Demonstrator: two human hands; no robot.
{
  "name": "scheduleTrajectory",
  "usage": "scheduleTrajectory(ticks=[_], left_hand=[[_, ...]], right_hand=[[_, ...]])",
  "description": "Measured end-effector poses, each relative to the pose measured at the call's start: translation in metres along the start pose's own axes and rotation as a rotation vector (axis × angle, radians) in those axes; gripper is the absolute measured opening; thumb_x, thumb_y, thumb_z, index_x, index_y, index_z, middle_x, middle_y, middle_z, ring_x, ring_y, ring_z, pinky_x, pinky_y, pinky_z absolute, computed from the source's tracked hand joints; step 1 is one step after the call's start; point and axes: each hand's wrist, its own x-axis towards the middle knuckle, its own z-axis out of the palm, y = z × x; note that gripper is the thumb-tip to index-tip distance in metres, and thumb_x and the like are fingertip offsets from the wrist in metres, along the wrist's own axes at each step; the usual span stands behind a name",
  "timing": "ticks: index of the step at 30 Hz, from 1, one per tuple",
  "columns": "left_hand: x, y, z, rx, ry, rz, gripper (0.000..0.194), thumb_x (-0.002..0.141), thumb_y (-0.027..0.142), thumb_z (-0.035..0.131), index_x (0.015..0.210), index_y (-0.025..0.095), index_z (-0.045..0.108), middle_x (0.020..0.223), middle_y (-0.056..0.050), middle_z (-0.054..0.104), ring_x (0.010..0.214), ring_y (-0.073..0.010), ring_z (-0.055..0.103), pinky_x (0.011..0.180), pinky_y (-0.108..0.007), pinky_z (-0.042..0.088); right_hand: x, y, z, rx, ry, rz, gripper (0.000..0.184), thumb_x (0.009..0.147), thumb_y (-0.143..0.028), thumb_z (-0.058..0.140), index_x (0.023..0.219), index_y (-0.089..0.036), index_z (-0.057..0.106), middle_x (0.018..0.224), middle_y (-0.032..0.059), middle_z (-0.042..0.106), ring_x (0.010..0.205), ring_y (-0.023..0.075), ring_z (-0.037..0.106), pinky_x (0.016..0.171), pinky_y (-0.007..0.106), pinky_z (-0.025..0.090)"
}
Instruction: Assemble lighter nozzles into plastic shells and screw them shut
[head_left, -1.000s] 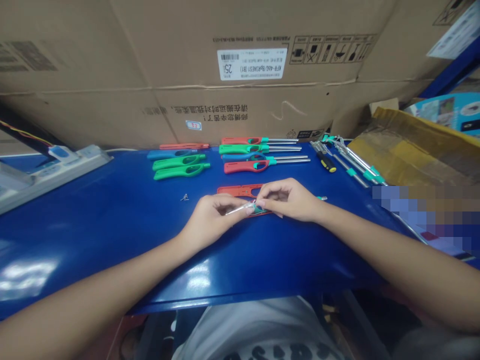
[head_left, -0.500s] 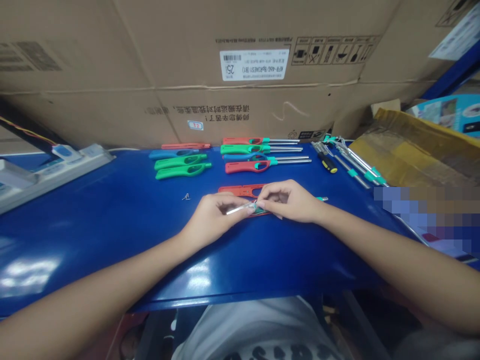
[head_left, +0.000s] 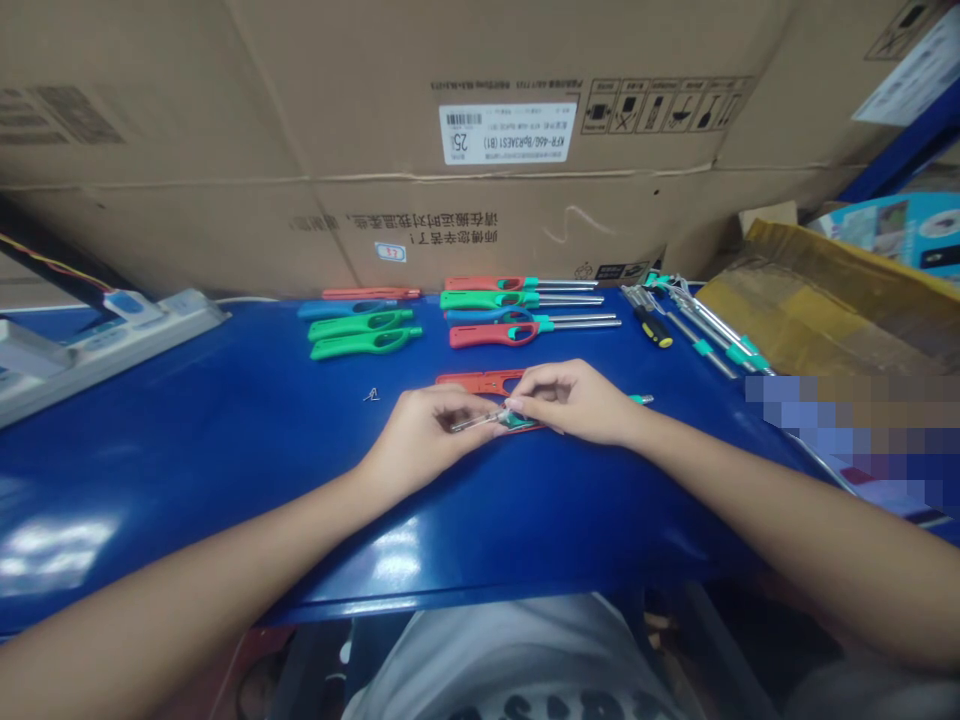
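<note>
On the blue desk (head_left: 225, 450), beyond both hands, lie rows of long lighters (head_left: 491, 300). A red lighter shell (head_left: 472, 382) lies beneath the hands. The left hand (head_left: 427, 440) and right hand (head_left: 570, 402) are close together, clamped on a slim metal tube (head_left: 472, 423) with a teal collar (head_left: 516, 421).

From here I see a glossy blue metal workbench (head_left: 187, 420) running across the view, with long plastic lighters with steel barrels (head_left: 495, 335) lined up in red, green and blue, and barrel-less green handles (head_left: 365, 333) beside them. A yellow-handled screwdriver (head_left: 652, 326) lies among teal-collared steel tubes (head_left: 720, 337). A tiny metal clip (head_left: 370, 395) sits alone. A white power strip (head_left: 150, 325) lies at left, a labelled brown cardboard carton (head_left: 225, 170) stands behind, and a yellow-brown taped package (head_left: 817, 290) sits at right.
</note>
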Motion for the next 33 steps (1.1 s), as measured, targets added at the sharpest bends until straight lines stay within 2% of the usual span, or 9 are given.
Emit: scheduleTrajectory(ticks=[5, 9, 14, 18, 23, 26, 29, 31, 33], left_hand=[[0.000, 0.008, -0.006, 0.065, 0.000, 0.001, 0.026, 0.081, 0.034, 0.079, 0.102, 0.019, 0.078, 0.082, -0.002, 0.075, 0.065, -0.0122, 0.062, 0.061, -0.023, 0.048], [0.001, 0.013, -0.019, 0.158, -0.015, -0.032, 0.023, 0.079, 0.039, 0.080, 0.089, 0.018, 0.077, 0.081, -0.001, 0.076, 0.065, -0.0129, 0.064, 0.062, -0.023, 0.048], [0.005, 0.010, -0.028, 0.338, -0.099, 0.089, 0.014, 0.078, 0.037, 0.082, 0.084, 0.024, 0.080, 0.083, 0.000, 0.075, 0.077, -0.0158, 0.065, 0.068, -0.026, 0.047], [0.006, 0.007, -0.025, 0.299, -0.151, 0.071, 0.012, 0.080, 0.033, 0.081, 0.084, 0.022, 0.079, 0.084, 0.000, 0.076, 0.073, -0.0131, 0.064, 0.067, -0.024, 0.047], [0.006, 0.009, -0.030, 0.339, -0.180, -0.010, 0.028, 0.074, 0.041, 0.084, 0.093, 0.022, 0.080, 0.080, 0.000, 0.076, 0.063, -0.0125, 0.060, 0.058, -0.024, 0.043], [0.006, 0.011, -0.038, 0.368, -0.217, 0.011, 0.022, 0.084, 0.041, 0.075, 0.095, 0.023, 0.081, 0.084, -0.001, 0.077, 0.065, -0.0130, 0.062, 0.060, -0.024, 0.045], [0.006, 0.012, -0.043, 0.379, -0.252, 0.030, 0.018, 0.088, 0.037, 0.071, 0.098, 0.026, 0.081, 0.087, 0.000, 0.077, 0.068, -0.0133, 0.065, 0.063, -0.024, 0.046], [0.007, 0.011, -0.044, 0.366, -0.262, 0.016, 0.017, 0.088, 0.036, 0.071, 0.098, 0.027, 0.081, 0.087, 0.000, 0.077, 0.068, -0.0134, 0.065, 0.062, -0.023, 0.046], [0.008, 0.010, -0.043, 0.352, -0.267, 0.007, 0.016, 0.087, 0.035, 0.072, 0.097, 0.026, 0.082, 0.087, 0.000, 0.077, 0.070, -0.0142, 0.066, 0.063, -0.024, 0.047]], right_hand=[[0.000, -0.001, 0.000, 0.009, 0.046, 0.025, 0.037, 0.084, -0.051, 0.070, 0.081, -0.015, 0.067, 0.056, -0.0050, 0.056, 0.042, 0.0059, 0.044, 0.044, 0.022, 0.034], [0.000, -0.002, -0.001, 0.038, 0.078, 0.033, 0.045, 0.083, -0.060, 0.067, 0.081, -0.015, 0.066, 0.047, -0.0076, 0.049, 0.040, 0.0064, 0.041, 0.044, 0.023, 0.034], [0.000, -0.004, -0.003, 0.016, 0.075, 0.043, 0.046, 0.086, -0.061, 0.063, 0.082, -0.015, 0.067, 0.045, -0.0078, 0.047, 0.041, 0.0073, 0.042, 0.046, 0.023, 0.035], [-0.001, -0.003, -0.003, -0.007, 0.065, 0.035, 0.041, 0.089, -0.056, 0.062, 0.084, -0.015, 0.067, 0.048, -0.0070, 0.050, 0.042, 0.0071, 0.042, 0.046, 0.023, 0.035], [-0.001, -0.003, -0.004, -0.003, 0.072, 0.035, 0.039, 0.088, -0.053, 0.063, 0.084, -0.015, 0.067, 0.052, -0.0057, 0.052, 0.042, 0.0066, 0.042, 0.046, 0.023, 0.035], [-0.001, -0.003, -0.004, -0.003, 0.071, 0.027, 0.037, 0.089, -0.051, 0.062, 0.085, -0.014, 0.068, 0.050, -0.0064, 0.051, 0.042, 0.0066, 0.042, 0.046, 0.023, 0.036], [-0.001, -0.001, -0.003, 0.001, 0.067, 0.026, 0.036, 0.090, -0.049, 0.061, 0.085, -0.014, 0.068, 0.050, -0.0069, 0.049, 0.042, 0.0068, 0.041, 0.046, 0.024, 0.036], [-0.001, 0.001, -0.002, -0.007, 0.087, 0.001, 0.033, 0.090, -0.047, 0.062, 0.086, -0.015, 0.068, 0.055, -0.0048, 0.053, 0.045, 0.0076, 0.044, 0.047, 0.024, 0.037], [-0.002, 0.002, -0.002, -0.073, 0.131, -0.099, 0.028, 0.091, -0.042, 0.062, 0.088, -0.015, 0.070, 0.069, 0.0002, 0.062, 0.054, 0.0097, 0.052, 0.052, 0.025, 0.042]])
